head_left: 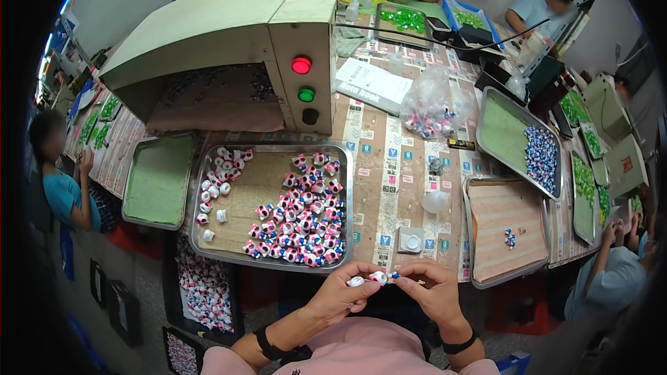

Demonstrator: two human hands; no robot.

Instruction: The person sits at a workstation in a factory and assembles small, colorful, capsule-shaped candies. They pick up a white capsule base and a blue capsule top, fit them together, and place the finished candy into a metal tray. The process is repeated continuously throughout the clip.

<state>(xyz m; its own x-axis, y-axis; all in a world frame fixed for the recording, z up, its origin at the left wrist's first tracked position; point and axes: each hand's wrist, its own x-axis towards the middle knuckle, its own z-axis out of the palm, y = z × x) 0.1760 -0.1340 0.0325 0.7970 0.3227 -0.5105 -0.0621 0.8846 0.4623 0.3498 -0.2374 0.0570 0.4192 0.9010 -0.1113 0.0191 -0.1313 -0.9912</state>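
Close in front of me, my left hand [349, 289] pinches a small white and pink figurine head [379, 277], and a second white piece [356, 281] shows among its fingers. My right hand [429, 287] grips a tiny blue and white figurine part [394, 276] beside that head; whether the two touch is hard to tell. Just beyond my hands lies a metal tray [349, 194] with many white, pink and blue figurine pieces heaped at its right, and white ones at its upper left. A small dish with a white round top [412, 242] stands ahead of my right hand.
A large cream machine [208, 35] with lit red and green buttons stands behind the tray. Around lie a green tray [158, 180], a cloth-lined tray [507, 215], a tilted tray of blue pieces [500, 121] and a plastic bag [436, 101]. Other people sit around the table.
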